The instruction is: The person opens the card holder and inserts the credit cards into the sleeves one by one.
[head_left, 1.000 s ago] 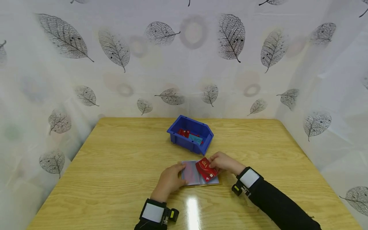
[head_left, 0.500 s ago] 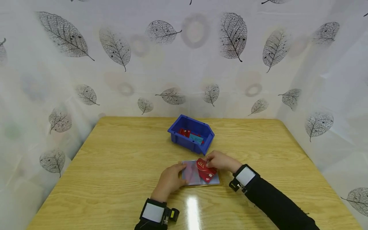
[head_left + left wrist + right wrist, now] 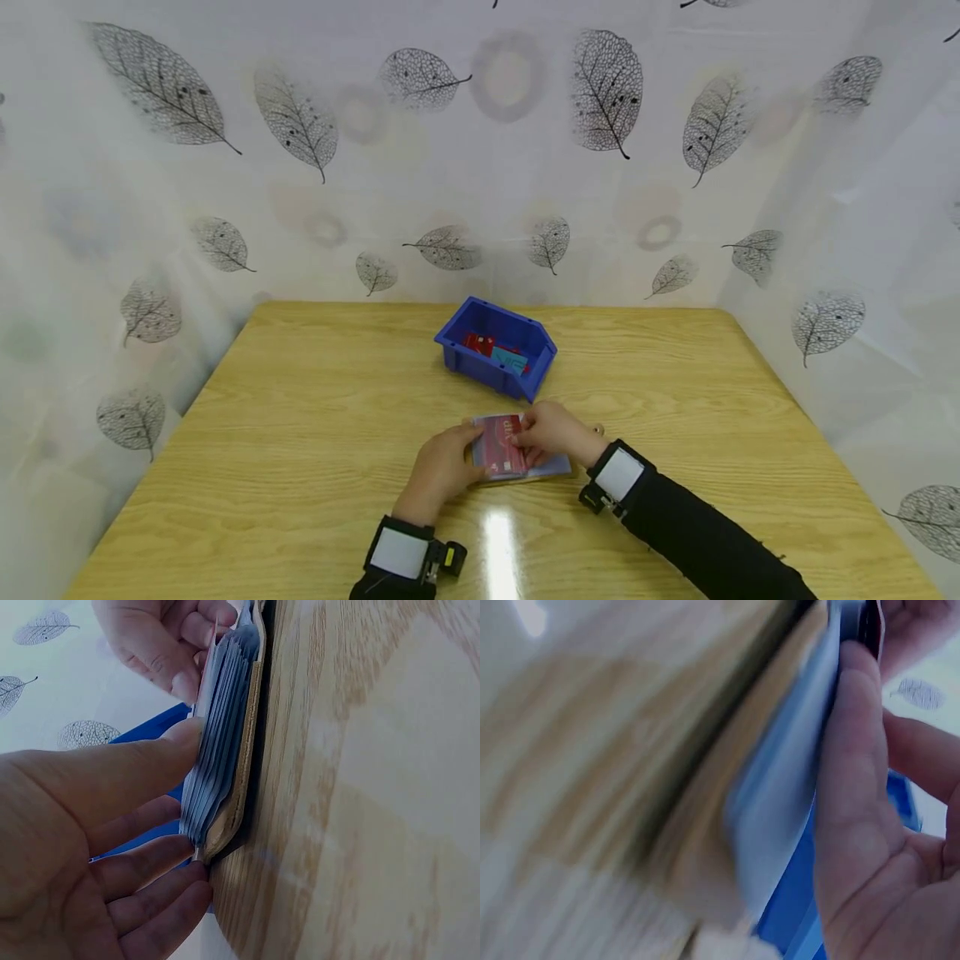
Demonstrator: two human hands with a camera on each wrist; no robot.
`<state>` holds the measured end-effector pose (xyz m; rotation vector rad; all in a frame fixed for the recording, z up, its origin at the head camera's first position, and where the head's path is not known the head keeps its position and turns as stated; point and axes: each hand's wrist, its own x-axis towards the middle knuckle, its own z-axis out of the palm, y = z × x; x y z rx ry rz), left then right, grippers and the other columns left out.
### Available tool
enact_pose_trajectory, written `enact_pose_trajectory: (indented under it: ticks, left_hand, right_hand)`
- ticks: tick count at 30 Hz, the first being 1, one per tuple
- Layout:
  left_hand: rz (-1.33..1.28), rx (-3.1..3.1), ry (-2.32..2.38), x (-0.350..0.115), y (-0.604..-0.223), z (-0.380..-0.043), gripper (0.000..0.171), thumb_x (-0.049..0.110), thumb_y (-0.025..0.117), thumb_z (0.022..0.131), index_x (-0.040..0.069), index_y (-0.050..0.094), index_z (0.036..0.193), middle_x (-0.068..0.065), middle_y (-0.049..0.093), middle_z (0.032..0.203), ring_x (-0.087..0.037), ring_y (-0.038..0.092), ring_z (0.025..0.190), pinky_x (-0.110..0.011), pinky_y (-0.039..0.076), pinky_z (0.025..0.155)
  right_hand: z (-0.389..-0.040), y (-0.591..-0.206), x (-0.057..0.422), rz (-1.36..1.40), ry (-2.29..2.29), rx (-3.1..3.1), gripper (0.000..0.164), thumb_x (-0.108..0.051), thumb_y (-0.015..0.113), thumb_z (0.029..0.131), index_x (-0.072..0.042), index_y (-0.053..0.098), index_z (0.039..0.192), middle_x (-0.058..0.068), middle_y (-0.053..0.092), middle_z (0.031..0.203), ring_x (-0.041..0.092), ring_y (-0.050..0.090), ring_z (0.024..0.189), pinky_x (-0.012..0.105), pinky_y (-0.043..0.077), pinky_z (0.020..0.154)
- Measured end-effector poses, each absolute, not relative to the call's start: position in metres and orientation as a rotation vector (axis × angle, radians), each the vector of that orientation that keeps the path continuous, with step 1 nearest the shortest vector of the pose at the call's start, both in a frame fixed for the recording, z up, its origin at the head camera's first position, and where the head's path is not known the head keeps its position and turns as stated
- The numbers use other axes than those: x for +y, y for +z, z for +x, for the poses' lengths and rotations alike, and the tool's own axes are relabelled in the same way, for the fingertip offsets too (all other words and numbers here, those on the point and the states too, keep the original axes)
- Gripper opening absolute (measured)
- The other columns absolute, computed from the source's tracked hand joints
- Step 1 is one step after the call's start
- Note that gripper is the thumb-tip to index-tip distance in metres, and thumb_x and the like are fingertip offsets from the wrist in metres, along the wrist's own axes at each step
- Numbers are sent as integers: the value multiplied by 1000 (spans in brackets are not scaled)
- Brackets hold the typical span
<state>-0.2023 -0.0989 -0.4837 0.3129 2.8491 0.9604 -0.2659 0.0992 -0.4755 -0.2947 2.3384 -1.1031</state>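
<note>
A card holder (image 3: 553, 467) with a stack of clear sleeves and a tan cover lies opened out on the table. My left hand (image 3: 442, 468) grips its left side; in the left wrist view the thumb presses the sleeves (image 3: 219, 742) and the other fingers lie along their outer edge. A red VIP card (image 3: 501, 448) looks pale through the left-hand sleeve, which covers most of it. At the card's right edge, my right hand (image 3: 557, 433) pinches it with curled fingers. The right wrist view is blurred and shows only a dark sliver of the card near the fingertips.
Behind the holder stands a blue bin (image 3: 491, 371) with red cards (image 3: 480, 343) and a teal card (image 3: 510, 360) inside. A leaf-patterned curtain (image 3: 495, 167) hangs behind the wooden table (image 3: 315, 400).
My right hand has moved left, carrying the red card from above the holder's right side into the left sleeve. The card has straightened from its tilt. My left hand has stayed put.
</note>
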Motion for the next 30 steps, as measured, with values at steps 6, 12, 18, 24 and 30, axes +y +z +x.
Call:
enact_pose_trajectory:
  ticks: [6, 12, 18, 24, 30]
  left_hand:
    - [317, 2839, 959, -98, -484, -205, 63, 19, 82, 77, 5, 58, 133, -18, 53, 138, -39, 52, 124, -51, 41, 101]
    - [316, 2839, 963, -98, -484, -204, 62, 20, 82, 77, 5, 59, 133, -16, 54, 138, -38, 53, 123, -50, 42, 101]
    - [350, 2875, 907, -99, -482, -204, 61, 19, 84, 74, 4, 63, 129, -17, 58, 132, -38, 57, 118, -49, 45, 96]
    - [315, 2857, 935, -99, -479, -204, 62, 18, 84, 74, 6, 62, 130, -18, 59, 131, -38, 56, 118, -50, 45, 97]
    - [279, 2831, 966, -99, -480, -203, 63, 15, 83, 75, 6, 60, 132, -15, 55, 138, -40, 52, 124, -52, 42, 100]
  right_hand:
    - [-263, -466, 95, -348, -926, 2453, 22, -7, 60, 94, 0, 65, 74, 7, 64, 60, 20, 65, 51, 31, 54, 49]
    - [-261, -467, 100, -335, -1084, 2382, 14, -2, 57, 92, 8, 68, 89, 11, 68, 71, 22, 69, 62, 33, 57, 56]
    - [-256, -471, 99, -448, -1161, 2375, 16, -7, 60, 91, 6, 70, 89, 9, 68, 69, 18, 68, 60, 30, 56, 55]
    - [-252, -462, 118, -567, -980, 2514, 17, -13, 61, 93, 0, 71, 94, 4, 68, 77, 14, 65, 62, 28, 52, 58]
    - [-246, -456, 149, -519, -663, 2804, 18, -14, 69, 88, -1, 70, 100, 7, 66, 90, 17, 59, 80, 35, 50, 69]
